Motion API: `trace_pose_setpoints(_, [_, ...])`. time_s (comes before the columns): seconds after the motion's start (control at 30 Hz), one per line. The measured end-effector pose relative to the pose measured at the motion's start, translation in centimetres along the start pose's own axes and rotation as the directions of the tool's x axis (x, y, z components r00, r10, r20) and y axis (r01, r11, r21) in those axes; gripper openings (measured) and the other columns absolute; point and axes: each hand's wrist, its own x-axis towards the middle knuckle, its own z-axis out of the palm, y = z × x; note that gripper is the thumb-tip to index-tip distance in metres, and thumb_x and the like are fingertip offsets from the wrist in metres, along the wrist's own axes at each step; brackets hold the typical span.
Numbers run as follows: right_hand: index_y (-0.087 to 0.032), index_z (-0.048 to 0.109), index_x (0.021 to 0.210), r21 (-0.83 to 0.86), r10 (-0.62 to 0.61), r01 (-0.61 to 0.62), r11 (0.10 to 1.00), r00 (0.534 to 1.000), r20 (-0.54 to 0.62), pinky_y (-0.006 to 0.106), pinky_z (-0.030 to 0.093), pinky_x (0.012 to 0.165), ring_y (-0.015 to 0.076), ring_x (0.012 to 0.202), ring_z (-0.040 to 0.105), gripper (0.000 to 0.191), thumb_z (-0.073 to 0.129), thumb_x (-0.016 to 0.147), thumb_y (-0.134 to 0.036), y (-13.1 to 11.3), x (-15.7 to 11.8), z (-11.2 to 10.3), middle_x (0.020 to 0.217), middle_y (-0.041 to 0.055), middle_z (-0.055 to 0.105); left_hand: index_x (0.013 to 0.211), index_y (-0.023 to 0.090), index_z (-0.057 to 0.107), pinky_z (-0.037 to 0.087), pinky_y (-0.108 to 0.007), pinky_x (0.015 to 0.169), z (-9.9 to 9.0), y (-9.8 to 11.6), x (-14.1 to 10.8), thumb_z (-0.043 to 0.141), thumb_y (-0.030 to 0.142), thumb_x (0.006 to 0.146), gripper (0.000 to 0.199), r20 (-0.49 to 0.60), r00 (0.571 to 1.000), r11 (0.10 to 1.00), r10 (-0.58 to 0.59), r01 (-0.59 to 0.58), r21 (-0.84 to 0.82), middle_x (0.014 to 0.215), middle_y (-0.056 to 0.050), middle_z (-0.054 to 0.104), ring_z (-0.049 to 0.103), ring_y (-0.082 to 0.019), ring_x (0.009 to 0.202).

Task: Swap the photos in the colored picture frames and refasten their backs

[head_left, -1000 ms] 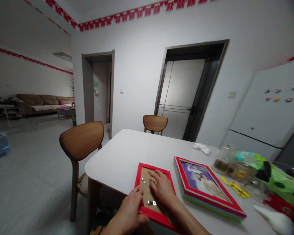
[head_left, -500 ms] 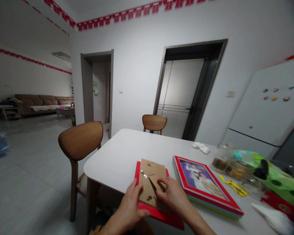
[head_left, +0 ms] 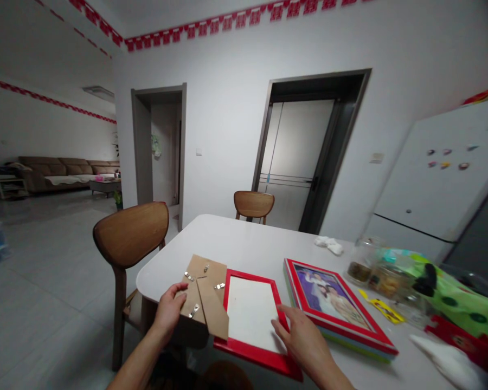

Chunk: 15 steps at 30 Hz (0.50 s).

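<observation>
A brown backing board [head_left: 189,295] with metal clips and a fold-out stand flap [head_left: 214,311] is off to the left of a red picture frame [head_left: 250,346]. My left hand [head_left: 169,310] grips the board by its left edge, fingers curled over it. The board's right side overlaps the frame's left rail. Inside the frame a white panel [head_left: 252,309] shows. My right hand [head_left: 303,333] touches the frame's right rail, thumb and forefinger apart. Beside it on the right, a framed couple photo [head_left: 333,298] with a red border lies on top of a light green frame [head_left: 350,342].
Glass jars [head_left: 360,268], a yellow packet [head_left: 386,311], a green bag [head_left: 451,295] and white tissues [head_left: 329,245] occupy the table's right side. One wooden chair [head_left: 132,233] stands left of the white table [head_left: 223,238], another chair [head_left: 254,204] behind it.
The backing board has come off the red frame and moved left with my left hand, uncovering the white panel. My right hand has left the stand flap for the frame's right rail.
</observation>
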Motion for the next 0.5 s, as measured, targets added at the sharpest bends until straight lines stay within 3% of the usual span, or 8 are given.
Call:
trace_pose_setpoints(0.13, [-0.008,0.048,0.113,-0.072,0.095,-0.091,0.993,0.994,0.057,0.034,0.040,0.080,0.0259,0.092,0.055,0.048,0.042,0.070,-0.030,1.5,-0.6,0.8,0.104,0.0176,0.058,0.086,0.013,0.055,0.046,-0.029,0.064,-2.1,-1.4,1.5,0.048,0.022,0.064,0.025,-0.031,0.999,0.993,0.006,-0.002,0.121,0.076,-0.004,0.063,0.059,-0.019,0.069])
trace_pose_setpoints(0.3, [-0.004,0.043,0.115,-0.037,0.151,-0.149,0.988,0.986,0.069,0.032,0.042,0.073,0.0259,0.087,0.058,0.052,0.041,0.066,-0.023,1.2,0.1,0.7,0.096,0.0193,0.061,0.087,0.015,0.054,0.032,-0.038,0.091,-2.5,-0.5,1.7,0.051,0.015,0.060,0.027,-0.085,0.985,0.949,0.151,-0.120,0.293,0.101,-0.008,0.057,0.047,-0.029,0.104])
trace_pose_setpoints(0.4, [0.001,0.039,0.117,0.075,0.197,-0.202,0.977,0.978,0.070,0.035,0.042,0.071,0.0265,0.080,0.060,0.058,0.042,0.064,-0.023,1.5,0.5,0.8,0.085,0.0191,0.063,0.093,0.016,0.053,0.019,-0.038,0.100,-1.0,0.7,0.0,0.052,0.015,0.060,0.033,-0.058,0.969,0.910,0.240,-0.204,0.362,0.119,-0.010,0.046,0.030,-0.031,0.118])
trace_pose_setpoints(0.47, [0.000,0.031,0.122,0.302,0.234,-0.260,0.917,0.965,0.120,0.033,0.044,0.066,0.0234,0.069,0.061,0.065,0.043,0.062,-0.023,1.4,0.4,0.9,0.073,0.0132,0.065,0.095,0.017,0.054,0.020,-0.034,0.100,0.9,1.5,-2.0,0.052,0.016,0.061,0.034,0.021,0.961,0.889,0.274,-0.262,0.376,0.122,-0.009,0.044,0.031,-0.028,0.118])
trace_pose_setpoints(0.5, [-0.001,0.024,0.126,0.448,0.254,-0.301,0.842,0.953,0.162,0.032,0.045,0.062,0.0215,0.064,0.061,0.070,0.043,0.062,-0.024,1.2,0.2,0.9,0.068,0.0095,0.065,0.096,0.017,0.054,0.022,-0.032,0.100,2.1,2.0,-3.1,0.052,0.015,0.062,0.034,0.072,0.955,0.880,0.288,-0.293,0.375,0.123,-0.009,0.044,0.033,-0.026,0.118])
